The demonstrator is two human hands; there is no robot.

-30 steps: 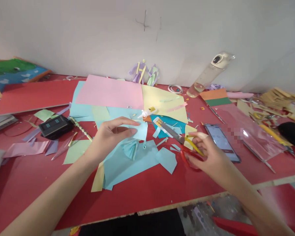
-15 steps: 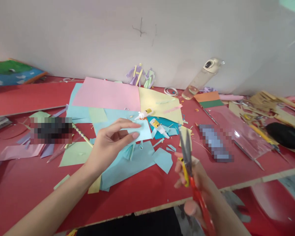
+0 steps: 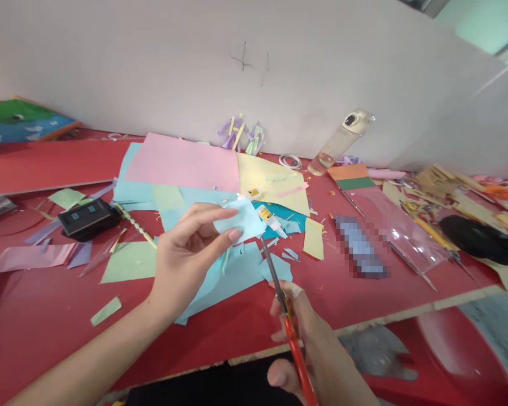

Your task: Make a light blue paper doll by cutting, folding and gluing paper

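Between the thumb and fingers of my left hand (image 3: 190,242) is a small light-blue piece of paper (image 3: 248,221), held up over the table. My right hand (image 3: 309,332) is wrapped round a pair of scissors (image 3: 275,270) with red and yellow handles. The scissor tips point up and left, close to the paper's lower right corner; whether they touch it I cannot tell. Larger blue sheets (image 3: 220,287) lie below my left hand. Just behind the held paper are two small white glue bottles with yellow labels, the nearer glue bottle (image 3: 271,219) lying on its side.
Pink paper (image 3: 186,163) and yellow paper (image 3: 275,175) lie toward the wall, near small paper figures (image 3: 232,133). A clear water bottle (image 3: 336,148) leans at the wall. A black box-like object (image 3: 88,219) lies left; a plastic sleeve (image 3: 410,231) lies right. A red chair (image 3: 457,349) stands below the table edge.
My right hand has brought the scissors leftward to the blue paper, and the blades now look closer together. My left hand has tilted the paper up slightly. The view has shifted a little.
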